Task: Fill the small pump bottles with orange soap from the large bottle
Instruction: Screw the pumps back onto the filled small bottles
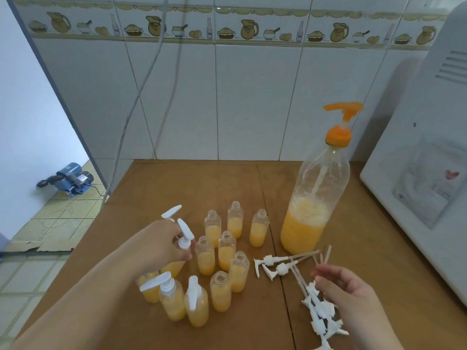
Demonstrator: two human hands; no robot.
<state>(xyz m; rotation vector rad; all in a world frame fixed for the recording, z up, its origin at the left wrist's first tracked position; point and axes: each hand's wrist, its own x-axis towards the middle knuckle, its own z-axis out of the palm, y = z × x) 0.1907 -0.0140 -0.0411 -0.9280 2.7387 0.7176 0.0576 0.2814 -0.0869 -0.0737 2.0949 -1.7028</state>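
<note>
The large clear bottle [312,205] with an orange pump top stands at the right of the brown table, about a third full of orange soap. Several small bottles [222,248] holding orange soap cluster in the middle; most are uncapped. Two at the front [174,301] wear white pump heads. My left hand [161,246] grips a small bottle with a white pump head [184,236] at the cluster's left. My right hand [346,291] hovers with fingers apart over a pile of loose white pump heads [321,314], holding nothing. Two more loose pumps [275,265] lie near the large bottle's base.
A white appliance [424,188] fills the right side, close to the large bottle. A tiled wall [227,97] backs the table, with two cables hanging down it. The table's left edge drops to a tiled floor with a blue pump motor [68,179].
</note>
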